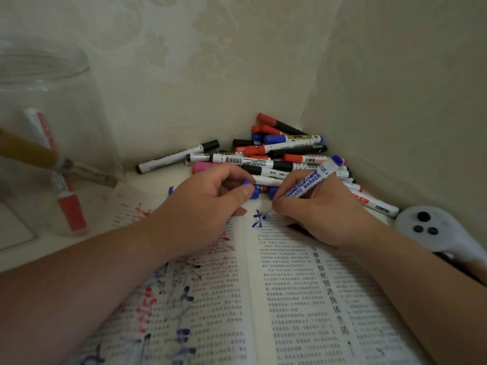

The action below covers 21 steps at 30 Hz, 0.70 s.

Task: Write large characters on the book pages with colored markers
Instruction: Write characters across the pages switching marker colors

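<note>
Back wall point(184, 61): pale cream wallpaper with faint floral relief, beyond the fingers point(232, 172).
Right wall point(408, 88): same paper, right of the fingers.
Corner point(311, 106): shadowed, beyond the fingers.
Tabletop point(150, 180): white, left of the fingers.
Light: dim, soft.

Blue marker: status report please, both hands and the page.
Right hand grips blue marker, tip on right page, blue character partly written. Left hand pinches blue cap. Marker pile beyond page, not blocking.
</note>
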{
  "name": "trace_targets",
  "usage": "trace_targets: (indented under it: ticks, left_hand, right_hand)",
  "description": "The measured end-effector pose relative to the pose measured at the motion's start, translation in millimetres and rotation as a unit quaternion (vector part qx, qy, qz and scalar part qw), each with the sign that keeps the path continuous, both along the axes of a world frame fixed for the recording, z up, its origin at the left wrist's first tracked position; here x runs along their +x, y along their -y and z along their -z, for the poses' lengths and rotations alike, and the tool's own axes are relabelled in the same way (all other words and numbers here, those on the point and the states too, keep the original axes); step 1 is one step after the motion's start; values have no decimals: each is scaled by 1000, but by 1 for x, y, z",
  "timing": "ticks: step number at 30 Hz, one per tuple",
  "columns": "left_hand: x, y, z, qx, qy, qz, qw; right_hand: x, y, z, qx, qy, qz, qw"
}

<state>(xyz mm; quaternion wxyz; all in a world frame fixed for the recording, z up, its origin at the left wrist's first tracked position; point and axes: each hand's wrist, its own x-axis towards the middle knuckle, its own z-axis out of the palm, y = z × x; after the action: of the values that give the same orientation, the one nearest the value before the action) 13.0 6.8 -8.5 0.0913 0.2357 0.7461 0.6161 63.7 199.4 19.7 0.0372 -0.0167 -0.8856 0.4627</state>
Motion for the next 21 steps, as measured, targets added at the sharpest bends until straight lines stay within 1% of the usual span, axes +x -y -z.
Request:
trace_targets:
  ticks: [2, 4, 8, 15, 18, 21]
  left_hand:
    - [0, 1, 1, 2, -3, -2, 1000]
    - [0, 2, 3, 3, -10, -6, 1000]
    - [2, 2, 2, 15, -27, -11, 999]
    - [3, 2, 1, 22, -32, -29, 999]
    - [2, 2, 0, 14, -29, -24, 999]
    - [2, 3, 0, 8, -36, -18, 999]
  right_hand:
    - [-2, -6, 1, -24, -5, 42, 999]
    - [-2, -9, 1, -55, 5, 57, 997]
    - [-2, -5, 3, 18, -8, 39, 999]
    - [0, -4, 2, 8, -1, 0, 1000]
    - [-1, -6, 3, 0, 0, -1, 1000]
    - [-2, -7, 3, 12, -2, 7, 1000]
